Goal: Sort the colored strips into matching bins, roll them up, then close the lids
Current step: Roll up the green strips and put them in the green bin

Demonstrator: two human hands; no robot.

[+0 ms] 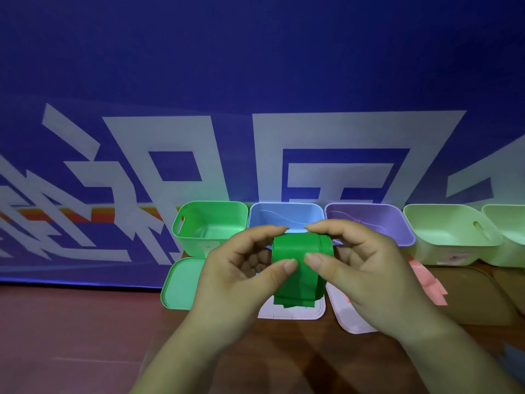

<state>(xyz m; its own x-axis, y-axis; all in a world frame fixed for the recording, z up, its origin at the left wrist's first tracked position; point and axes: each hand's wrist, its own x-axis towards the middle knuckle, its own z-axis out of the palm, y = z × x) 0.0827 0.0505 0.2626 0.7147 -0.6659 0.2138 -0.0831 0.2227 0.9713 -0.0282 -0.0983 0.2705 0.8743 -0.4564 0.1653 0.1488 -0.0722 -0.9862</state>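
Forearms in from the lower edge, converging above the table (284,354). Left hand (241,270) and right hand (360,265) both curled, thumbs and forefingers pinching a bundle of green strips (298,248) bent over into a loop, loose ends hanging over a white lid (292,313). Behind, in a row, open-topped: green bin (193,245), blue bin (284,216), purple bin (377,223), pale green bin (443,233); insides too dim to read. Green lid (179,285) flat before the green bin. Pink strips (429,281) on the table right of the right hand.
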